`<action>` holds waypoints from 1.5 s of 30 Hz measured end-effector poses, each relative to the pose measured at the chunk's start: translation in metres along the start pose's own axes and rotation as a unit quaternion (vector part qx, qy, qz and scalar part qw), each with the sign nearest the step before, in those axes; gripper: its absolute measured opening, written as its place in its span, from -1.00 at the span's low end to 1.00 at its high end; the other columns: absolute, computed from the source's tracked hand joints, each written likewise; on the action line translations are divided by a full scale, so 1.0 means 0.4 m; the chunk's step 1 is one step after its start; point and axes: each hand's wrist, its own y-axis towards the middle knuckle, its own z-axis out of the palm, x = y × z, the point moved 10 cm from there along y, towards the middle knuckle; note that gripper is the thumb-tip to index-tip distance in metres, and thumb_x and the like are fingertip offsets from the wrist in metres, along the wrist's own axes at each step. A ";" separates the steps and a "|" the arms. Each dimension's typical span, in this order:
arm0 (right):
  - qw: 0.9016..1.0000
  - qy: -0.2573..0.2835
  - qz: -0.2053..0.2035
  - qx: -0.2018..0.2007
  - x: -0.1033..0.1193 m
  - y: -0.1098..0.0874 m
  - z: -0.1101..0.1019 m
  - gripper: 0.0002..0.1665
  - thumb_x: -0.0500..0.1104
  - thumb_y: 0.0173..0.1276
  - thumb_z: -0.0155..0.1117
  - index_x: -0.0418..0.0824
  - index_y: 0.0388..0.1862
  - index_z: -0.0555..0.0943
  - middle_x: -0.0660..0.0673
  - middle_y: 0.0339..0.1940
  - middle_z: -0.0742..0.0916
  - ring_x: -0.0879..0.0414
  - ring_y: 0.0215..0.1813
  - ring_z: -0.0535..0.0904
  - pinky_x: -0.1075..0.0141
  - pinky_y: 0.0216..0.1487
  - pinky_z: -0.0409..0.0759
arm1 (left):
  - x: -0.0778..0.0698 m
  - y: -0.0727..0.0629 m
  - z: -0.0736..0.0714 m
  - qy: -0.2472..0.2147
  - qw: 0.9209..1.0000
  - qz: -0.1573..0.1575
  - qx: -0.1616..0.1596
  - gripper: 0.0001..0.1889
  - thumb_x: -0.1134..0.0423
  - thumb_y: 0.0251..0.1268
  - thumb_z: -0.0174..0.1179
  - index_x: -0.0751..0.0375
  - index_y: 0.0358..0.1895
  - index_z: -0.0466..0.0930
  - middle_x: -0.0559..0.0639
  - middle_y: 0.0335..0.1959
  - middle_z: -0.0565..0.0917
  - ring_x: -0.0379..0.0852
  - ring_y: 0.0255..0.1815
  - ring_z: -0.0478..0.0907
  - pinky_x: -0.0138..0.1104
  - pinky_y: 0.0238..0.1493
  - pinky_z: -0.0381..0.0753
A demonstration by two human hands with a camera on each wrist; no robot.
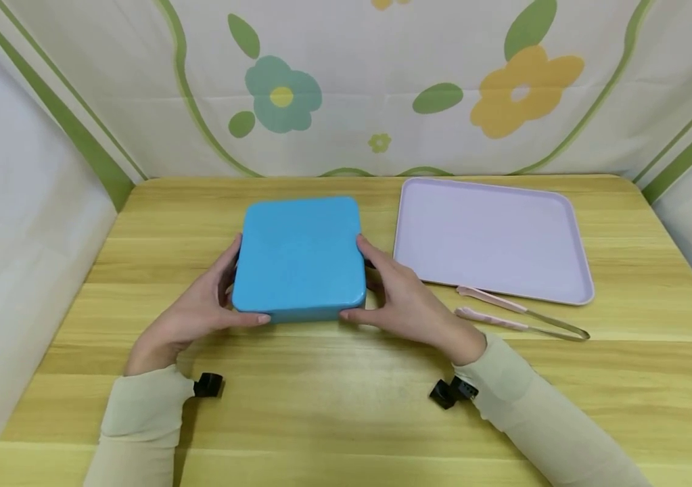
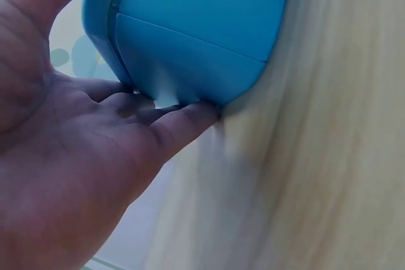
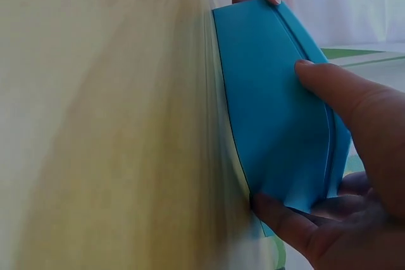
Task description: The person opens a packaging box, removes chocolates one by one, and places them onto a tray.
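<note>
A blue square box (image 1: 300, 257) with rounded corners and a lid stands on the wooden table, lid side up. My left hand (image 1: 202, 308) grips its left side, thumb along the front face and fingers around the side. On the opposite side my right hand (image 1: 409, 301) holds the box the same way, its thumb at the front right corner. In the left wrist view, the seam under the lid shows on the box (image 2: 190, 36), with fingertips touching low on its side. The right wrist view shows the thumb pressing the box's front face (image 3: 272, 93). The box's contents are hidden.
A lavender tray (image 1: 492, 237) lies right of the box. Pink-handled metal tongs (image 1: 522, 314) lie just in front of it, behind my right forearm. A flower-patterned cloth (image 1: 352, 88) hangs along the table's back edge. White cloth walls stand at both sides.
</note>
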 end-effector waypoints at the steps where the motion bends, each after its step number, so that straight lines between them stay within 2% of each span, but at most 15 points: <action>1: 1.000 -0.002 0.000 0.000 0.002 -0.003 0.000 0.47 0.13 0.24 0.70 -0.10 0.84 -0.09 -0.15 0.82 0.15 -0.09 0.79 0.15 -0.10 0.70 0.31 | -0.002 -0.001 0.001 0.005 1.000 0.000 0.000 0.46 0.22 0.20 0.64 -0.36 0.75 -0.53 -0.13 0.83 -0.25 0.16 0.83 -0.15 0.22 0.66 0.15; 4: 1.000 -0.009 0.007 0.005 0.010 -0.014 0.005 0.48 0.15 0.24 0.70 -0.11 0.84 -0.09 -0.13 0.83 0.11 -0.06 0.81 0.09 -0.09 0.72 0.28 | -0.010 -0.007 0.004 0.016 1.000 0.003 0.003 0.48 0.20 0.16 0.66 -0.35 0.76 -0.51 -0.06 0.83 -0.20 0.21 0.81 -0.05 0.19 0.61 0.27; 11: 0.999 -0.045 0.030 0.010 0.029 -0.034 0.011 0.46 0.25 0.21 0.68 -0.12 0.83 -0.02 -0.16 0.82 0.17 -0.08 0.77 0.19 -0.08 0.67 0.37 | -0.024 -0.019 0.009 0.015 1.000 0.011 0.022 0.48 0.21 0.13 0.68 -0.39 0.77 -0.46 0.05 0.82 -0.08 0.29 0.75 0.06 0.16 0.56 0.36; 15: 0.998 -0.046 0.030 0.000 0.036 -0.038 0.008 0.45 0.25 0.18 0.70 -0.16 0.81 0.04 -0.18 0.80 0.22 -0.10 0.75 0.25 -0.08 0.65 0.40 | -0.019 -0.021 0.005 0.016 0.999 0.012 0.025 0.47 0.21 0.11 0.69 -0.42 0.77 -0.41 -0.02 0.82 -0.04 0.24 0.75 0.08 -0.18 0.50 0.48; 18: 0.998 -0.045 0.031 -0.007 0.035 -0.040 0.008 0.45 0.25 0.15 0.72 -0.16 0.80 0.08 -0.17 0.79 0.24 -0.11 0.74 0.29 -0.08 0.65 0.41 | -0.007 -0.023 0.002 -0.006 1.000 0.013 0.026 0.46 0.25 0.10 0.69 -0.41 0.78 -0.38 -0.09 0.82 -0.04 0.19 0.78 0.05 -0.48 0.38 0.51; 20: 0.998 -0.045 0.031 -0.010 0.035 -0.041 0.008 0.45 0.25 0.14 0.73 -0.16 0.79 0.10 -0.17 0.79 0.25 -0.12 0.72 0.31 -0.08 0.64 0.41 | -0.002 -0.024 0.000 -0.022 0.999 0.017 0.030 0.45 0.29 0.10 0.68 -0.39 0.78 -0.36 -0.11 0.83 -0.05 0.18 0.79 0.02 -0.57 0.33 0.52; 26: 0.999 -0.046 0.022 -0.017 0.038 -0.043 0.003 0.44 0.25 0.10 0.76 -0.18 0.77 0.14 -0.19 0.77 0.30 -0.14 0.68 0.39 -0.08 0.60 0.47 | -0.008 -0.028 0.003 -0.046 0.996 0.044 0.058 0.44 0.38 0.14 0.63 -0.35 0.79 -0.38 -0.06 0.84 -0.09 0.22 0.78 0.03 -0.55 0.35 0.53; 29: 0.999 -0.043 0.018 -0.017 0.039 -0.043 0.001 0.44 0.24 0.10 0.76 -0.18 0.77 0.15 -0.19 0.76 0.31 -0.11 0.67 0.40 -0.07 0.60 0.48 | -0.010 -0.030 0.003 -0.051 0.995 0.048 0.066 0.44 0.41 0.15 0.62 -0.35 0.79 -0.38 -0.05 0.84 -0.11 0.24 0.78 0.03 -0.54 0.36 0.53; 38: 0.998 -0.054 0.000 -0.010 0.050 -0.043 0.002 0.42 0.23 0.13 0.75 -0.23 0.77 0.15 -0.25 0.75 0.32 -0.13 0.70 0.35 -0.07 0.61 0.46 | -0.010 -0.032 -0.003 -0.075 0.995 0.041 0.053 0.44 0.46 0.07 0.64 -0.29 0.80 -0.30 -0.07 0.84 -0.11 0.28 0.79 0.01 -0.43 0.32 0.64; 43: 0.998 -0.059 -0.003 -0.013 0.051 -0.045 0.004 0.41 0.25 0.15 0.73 -0.22 0.77 0.14 -0.25 0.76 0.30 -0.13 0.69 0.36 -0.07 0.60 0.47 | -0.008 -0.032 -0.006 -0.072 0.995 0.044 0.048 0.43 0.46 0.09 0.63 -0.27 0.80 -0.30 -0.05 0.85 -0.14 0.29 0.80 -0.03 -0.46 0.32 0.63; 45: 0.998 -0.058 -0.005 -0.014 0.051 -0.047 0.005 0.41 0.25 0.17 0.72 -0.21 0.78 0.13 -0.25 0.77 0.29 -0.06 0.42 0.67 -0.03 0.54 0.54 | -0.006 -0.032 -0.007 -0.072 0.995 0.044 0.047 0.42 0.46 0.09 0.63 -0.27 0.80 -0.30 -0.04 0.85 -0.15 0.28 0.80 -0.05 -0.47 0.32 0.62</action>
